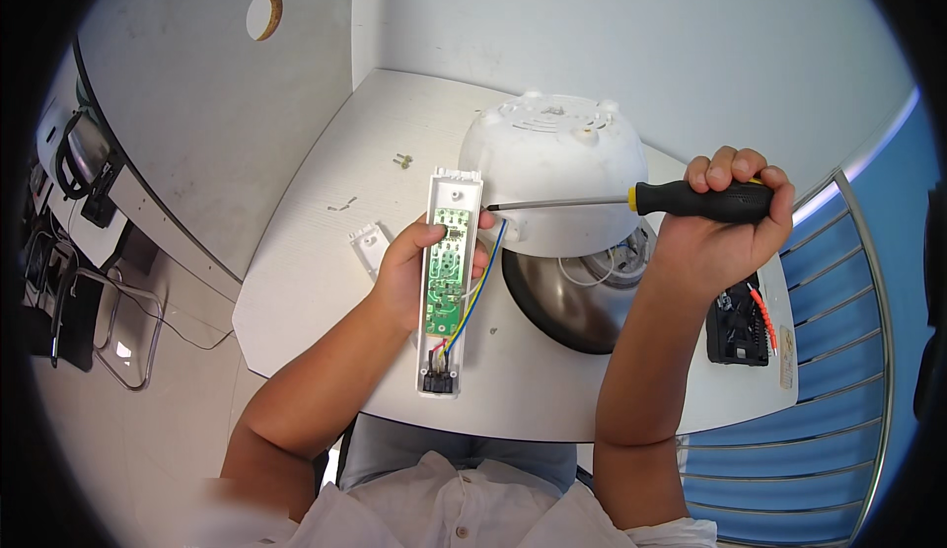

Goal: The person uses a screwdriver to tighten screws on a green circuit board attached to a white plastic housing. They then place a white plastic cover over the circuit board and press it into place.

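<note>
My left hand (402, 264) is closed round a long white plastic housing (456, 185), its thumb on the face. Inside the housing lies a green circuit board (447, 296), with thin coloured wires (481, 296) and a black connector (437, 380) at the near end. In my right hand (725, 222) is a screwdriver (700, 202) with a black and yellow handle, held level. Its shaft points left, and the tip is at the housing's right edge; whether they touch I cannot tell. Behind stands an upturned white appliance body (552, 183) with vents and feet.
A dark metallic bowl (552, 301) lies under the white body. Small screws (402, 161) and pins (341, 205) are scattered on the white table (296, 282). A white cover piece (369, 244) sits beside my left hand. At right is a black tool case (735, 336) with a red driver (764, 319).
</note>
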Demonstrator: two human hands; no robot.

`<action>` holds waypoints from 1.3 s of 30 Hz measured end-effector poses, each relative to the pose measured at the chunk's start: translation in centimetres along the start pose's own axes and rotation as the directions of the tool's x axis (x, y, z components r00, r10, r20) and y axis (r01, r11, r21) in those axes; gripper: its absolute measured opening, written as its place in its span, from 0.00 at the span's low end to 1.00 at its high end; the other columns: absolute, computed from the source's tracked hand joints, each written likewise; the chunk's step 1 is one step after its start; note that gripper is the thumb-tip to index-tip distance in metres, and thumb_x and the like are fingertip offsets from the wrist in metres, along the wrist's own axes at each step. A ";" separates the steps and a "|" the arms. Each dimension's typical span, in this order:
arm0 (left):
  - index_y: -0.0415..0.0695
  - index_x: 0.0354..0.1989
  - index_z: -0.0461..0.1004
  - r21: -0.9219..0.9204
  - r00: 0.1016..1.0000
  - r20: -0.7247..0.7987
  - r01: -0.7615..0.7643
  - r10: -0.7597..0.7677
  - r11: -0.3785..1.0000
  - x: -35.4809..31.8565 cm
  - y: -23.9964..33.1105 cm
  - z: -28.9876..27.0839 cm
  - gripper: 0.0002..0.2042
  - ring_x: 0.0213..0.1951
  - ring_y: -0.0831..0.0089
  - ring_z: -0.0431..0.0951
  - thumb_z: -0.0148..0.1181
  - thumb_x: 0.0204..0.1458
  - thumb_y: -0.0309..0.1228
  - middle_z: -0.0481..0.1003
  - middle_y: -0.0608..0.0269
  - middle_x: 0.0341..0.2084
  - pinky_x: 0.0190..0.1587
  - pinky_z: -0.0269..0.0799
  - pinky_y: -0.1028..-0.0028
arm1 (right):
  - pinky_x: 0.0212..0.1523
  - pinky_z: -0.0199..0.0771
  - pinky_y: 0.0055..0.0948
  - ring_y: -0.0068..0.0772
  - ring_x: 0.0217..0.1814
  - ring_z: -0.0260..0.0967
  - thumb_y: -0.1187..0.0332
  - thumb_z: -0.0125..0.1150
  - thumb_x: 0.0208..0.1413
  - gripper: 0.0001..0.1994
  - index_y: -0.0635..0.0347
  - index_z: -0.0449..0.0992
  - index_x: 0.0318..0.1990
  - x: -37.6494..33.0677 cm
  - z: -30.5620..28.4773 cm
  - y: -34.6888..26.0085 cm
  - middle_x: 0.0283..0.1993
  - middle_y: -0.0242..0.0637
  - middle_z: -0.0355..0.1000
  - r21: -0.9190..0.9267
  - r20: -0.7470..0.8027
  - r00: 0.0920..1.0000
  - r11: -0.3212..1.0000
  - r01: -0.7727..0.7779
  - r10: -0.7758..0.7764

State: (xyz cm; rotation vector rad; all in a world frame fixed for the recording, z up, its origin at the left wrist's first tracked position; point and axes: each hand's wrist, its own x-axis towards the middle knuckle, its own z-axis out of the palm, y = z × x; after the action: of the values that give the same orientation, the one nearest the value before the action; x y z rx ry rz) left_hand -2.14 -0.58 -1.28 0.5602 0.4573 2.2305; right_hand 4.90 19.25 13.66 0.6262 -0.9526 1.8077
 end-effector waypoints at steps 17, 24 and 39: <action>0.37 0.44 0.64 0.024 0.999 -0.021 -0.029 0.030 0.999 0.1 -0.2 0.6 0.23 0.28 0.70 0.74 0.52 0.43 0.40 0.70 0.56 0.27 0.29 0.74 0.76 | 0.24 0.62 0.27 0.28 0.23 0.60 0.60 0.42 0.56 0.10 0.54 0.65 0.28 0.8 -1.2 0.5 0.26 0.34 0.65 0.024 -0.136 0.987 0.997 -0.078 0.081; 0.38 0.44 0.63 -0.014 1.000 0.014 0.003 -0.003 1.000 -0.1 -0.1 0.2 0.22 0.30 0.69 0.72 0.52 0.44 0.40 0.67 0.60 0.37 0.30 0.74 0.74 | 0.24 0.61 0.27 0.28 0.24 0.60 0.61 0.42 0.56 0.10 0.54 0.65 0.28 1.0 -1.8 0.7 0.26 0.34 0.65 0.120 -0.134 0.979 0.983 -0.141 0.157; 0.38 0.42 0.67 -0.017 0.999 0.029 -0.034 0.034 0.999 0.1 -0.1 1.2 0.21 0.26 0.71 0.74 0.51 0.44 0.41 0.73 0.53 0.25 0.27 0.70 0.79 | 0.23 0.61 0.27 0.28 0.22 0.60 0.62 0.41 0.56 0.10 0.54 0.66 0.28 1.0 -1.6 0.5 0.25 0.34 0.66 0.069 -0.133 0.986 0.993 -0.097 0.105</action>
State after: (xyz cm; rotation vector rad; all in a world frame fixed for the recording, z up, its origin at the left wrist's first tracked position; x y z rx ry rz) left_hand -1.46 -0.27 -0.32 0.5948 0.4168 2.2538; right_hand 4.06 20.92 13.36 0.4927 -0.8521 1.9502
